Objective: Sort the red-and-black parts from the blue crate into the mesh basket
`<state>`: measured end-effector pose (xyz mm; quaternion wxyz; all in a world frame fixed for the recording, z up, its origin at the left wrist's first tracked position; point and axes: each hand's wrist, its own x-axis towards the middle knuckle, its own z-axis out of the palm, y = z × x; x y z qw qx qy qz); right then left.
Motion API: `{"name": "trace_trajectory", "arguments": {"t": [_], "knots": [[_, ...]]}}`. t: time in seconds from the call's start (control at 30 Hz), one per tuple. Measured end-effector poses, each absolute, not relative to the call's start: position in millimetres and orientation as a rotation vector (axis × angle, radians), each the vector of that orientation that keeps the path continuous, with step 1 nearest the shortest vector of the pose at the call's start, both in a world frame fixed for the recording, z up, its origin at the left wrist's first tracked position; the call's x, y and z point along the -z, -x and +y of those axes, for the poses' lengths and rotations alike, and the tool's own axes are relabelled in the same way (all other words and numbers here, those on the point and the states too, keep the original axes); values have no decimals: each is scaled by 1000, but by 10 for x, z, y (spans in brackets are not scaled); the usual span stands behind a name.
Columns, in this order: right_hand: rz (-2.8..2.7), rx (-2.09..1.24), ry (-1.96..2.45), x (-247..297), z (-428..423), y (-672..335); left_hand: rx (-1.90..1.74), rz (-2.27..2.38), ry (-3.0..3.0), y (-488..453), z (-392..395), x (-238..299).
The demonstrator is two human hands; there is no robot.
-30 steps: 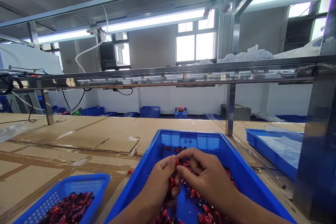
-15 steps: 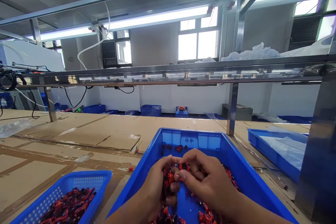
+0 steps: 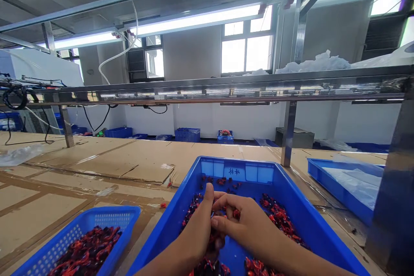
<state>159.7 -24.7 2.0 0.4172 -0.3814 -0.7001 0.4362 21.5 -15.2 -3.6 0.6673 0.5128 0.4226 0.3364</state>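
The left hand (image 3: pixel 199 235) and right hand (image 3: pixel 249 224) are held curled together, low in a blue plastic tray (image 3: pixel 293 200), among small red-and-black wrapped pieces (image 3: pixel 280 217), probably so drops land back inside; what's gripped can't be told. A blue mesh basket (image 3: pixel 106 212) of similar pieces is kept near left, a plastic-lined blue tray (image 3: pixel 339 194) far right.

Workbench top (image 3: pixel 97 168) covered in overlapping cardboard sheets, seams taped. Blue plastic crate (image 3: pixel 233 168) sat front centre, holding red-and-dark pieces (image 3: pixel 280 220). Blue mesh basket (image 3: pixel 110 212) lay front left, heaped likewise. Blue tray (image 3: pixel 336 189) on right held clear film (image 3: pixel 354 185). Crumpled plastic bag (image 3: pixel 19 155) far left; stray red piece (image 3: pixel 163 205) beside crate
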Motion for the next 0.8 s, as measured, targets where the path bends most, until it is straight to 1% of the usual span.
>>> {"name": "trace_trajectory", "arguments": {"t": [0.13,0.23,0.3,0.37,0.5,0.57,0.67,0.8], "knots": [[-1670,-1182,954,10,-224,-1589,-786,944,-1221,-217,-163,86],[-1726,-1139,975,27,-200,-1601,-751,955,-1277,-222,-177,113],[-1725,-1169,957,35,-194,-1600,-717,970,-1280,-226,-183,115],[-1620,-1297,922,36,-189,-1602,-681,1001,-1236,-225,-182,94],[-1123,-1713,895,-14,-192,-1644,-710,928,-1160,-194,-165,6],[-932,-1880,814,-56,-206,-1669,-748,878,-1150,-171,-153,-29],[-859,-2016,650,-99,-221,-1685,-769,871,-1164,-149,-142,-49],[-855,-2088,578,-93,-205,-1688,-782,884,-1182,-161,-146,-66]]}}
